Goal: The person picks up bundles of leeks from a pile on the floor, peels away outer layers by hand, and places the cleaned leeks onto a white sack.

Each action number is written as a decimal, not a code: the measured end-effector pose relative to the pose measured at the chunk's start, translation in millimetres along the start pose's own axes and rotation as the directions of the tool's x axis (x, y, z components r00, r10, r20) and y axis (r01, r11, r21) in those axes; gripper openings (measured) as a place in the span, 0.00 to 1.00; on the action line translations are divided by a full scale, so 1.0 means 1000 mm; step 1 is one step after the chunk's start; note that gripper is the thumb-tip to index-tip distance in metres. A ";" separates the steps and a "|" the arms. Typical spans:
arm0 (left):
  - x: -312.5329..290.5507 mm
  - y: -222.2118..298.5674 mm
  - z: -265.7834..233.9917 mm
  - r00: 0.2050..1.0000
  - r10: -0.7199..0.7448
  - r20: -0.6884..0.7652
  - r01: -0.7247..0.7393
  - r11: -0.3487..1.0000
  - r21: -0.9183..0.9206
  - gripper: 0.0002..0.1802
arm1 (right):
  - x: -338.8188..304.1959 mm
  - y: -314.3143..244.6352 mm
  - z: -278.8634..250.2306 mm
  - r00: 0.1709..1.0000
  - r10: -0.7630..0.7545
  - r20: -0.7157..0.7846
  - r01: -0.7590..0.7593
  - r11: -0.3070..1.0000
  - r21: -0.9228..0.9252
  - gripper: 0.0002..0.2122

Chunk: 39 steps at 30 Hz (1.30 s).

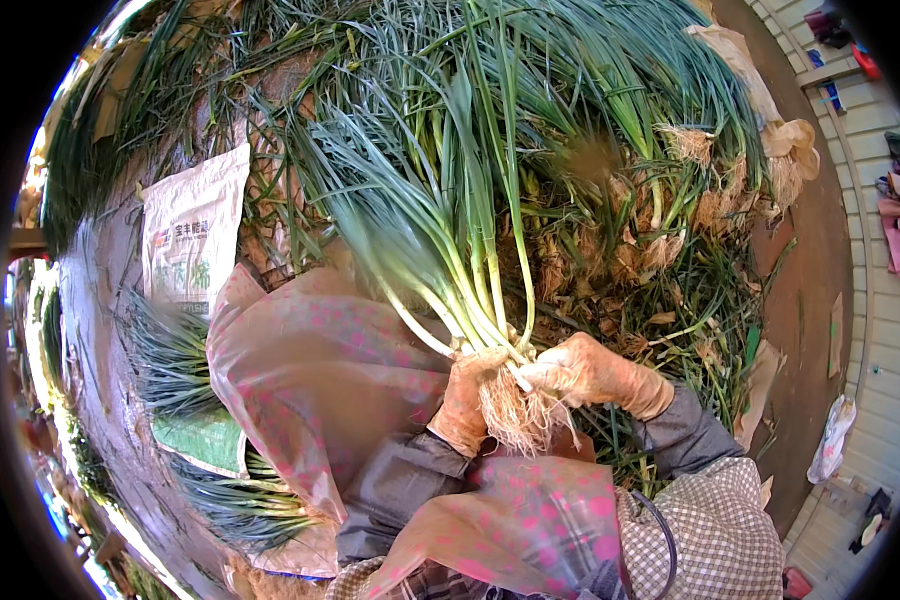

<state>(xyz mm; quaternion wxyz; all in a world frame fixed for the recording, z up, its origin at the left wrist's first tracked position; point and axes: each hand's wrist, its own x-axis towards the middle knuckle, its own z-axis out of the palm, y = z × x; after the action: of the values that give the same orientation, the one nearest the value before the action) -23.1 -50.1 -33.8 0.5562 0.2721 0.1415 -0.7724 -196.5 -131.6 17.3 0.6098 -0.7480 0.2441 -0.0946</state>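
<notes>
A bunch of green onions (470, 270) stands before me, its long leaves fanning up and away and its pale roots (518, 415) hanging over my lap. My left hand (462, 400), in a soiled orange-tan glove, is closed round the white stalk bases. From the right, my right hand (598, 372), gloved alike, pinches at the base of the same bunch, just above the roots. Its fingertips partly hide what they grip, so I cannot tell whether it has one stalk or more. A translucent apron with pink dots (320, 350) covers my lap below the bunch.
A large heap of green onions (620, 70) spreads ahead, roots toward the right. Loose leaves and trimmings (610, 300) litter the ground beyond my right hand. At left lie a printed white sack (195, 230) and tied-looking bundles (170, 360). A pale panelled wall (880, 330) runs along the right.
</notes>
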 end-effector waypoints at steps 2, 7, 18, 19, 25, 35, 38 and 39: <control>0.006 -0.002 0.006 1.000 -0.013 0.009 0.013 1.000 0.014 0.19 | -0.006 -0.004 -0.024 0.990 0.078 0.114 -0.102 0.970 0.220 0.09; 0.011 0.013 0.010 1.000 0.001 0.029 -0.001 1.000 -0.016 0.19 | 0.016 -0.017 -0.064 0.888 0.457 0.044 -0.441 0.822 0.360 0.14; -0.002 0.004 0.026 0.936 0.065 0.345 -0.061 0.998 -0.022 0.08 | 0.066 0.013 -0.008 0.888 0.456 0.053 -0.456 0.890 -0.017 0.17; -0.007 -0.006 0.020 0.933 0.073 0.353 -0.059 0.997 -0.051 0.08 | 0.066 0.016 -0.005 0.893 0.442 0.082 -0.439 0.897 -0.050 0.17; -0.001 -0.001 0.005 0.862 -0.227 0.453 0.246 0.969 0.018 0.07 | 0.083 0.029 -0.034 0.945 0.321 -0.062 -0.325 0.942 -0.079 0.18; 0.008 0.028 0.008 0.974 0.004 0.226 -0.007 1.000 0.016 0.16 | 0.079 0.117 -0.166 0.671 0.273 -0.689 -0.727 0.426 -0.539 0.18; 0.015 0.006 0.021 0.977 -0.052 0.209 0.043 0.998 0.049 0.16 | 0.030 0.201 -0.169 0.582 0.394 -0.711 -0.807 0.381 -0.451 0.16; 0.013 0.007 0.009 0.977 -0.056 0.206 0.045 0.997 0.056 0.18 | 0.027 0.204 -0.151 0.551 0.537 -0.639 -0.536 0.814 0.223 0.15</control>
<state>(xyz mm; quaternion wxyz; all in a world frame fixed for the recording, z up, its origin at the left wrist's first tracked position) -21.7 -67.4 -33.2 0.5410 0.2007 0.0699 -0.8137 -290.8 -303.2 -146.0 0.4778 -0.5495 0.6641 -0.1694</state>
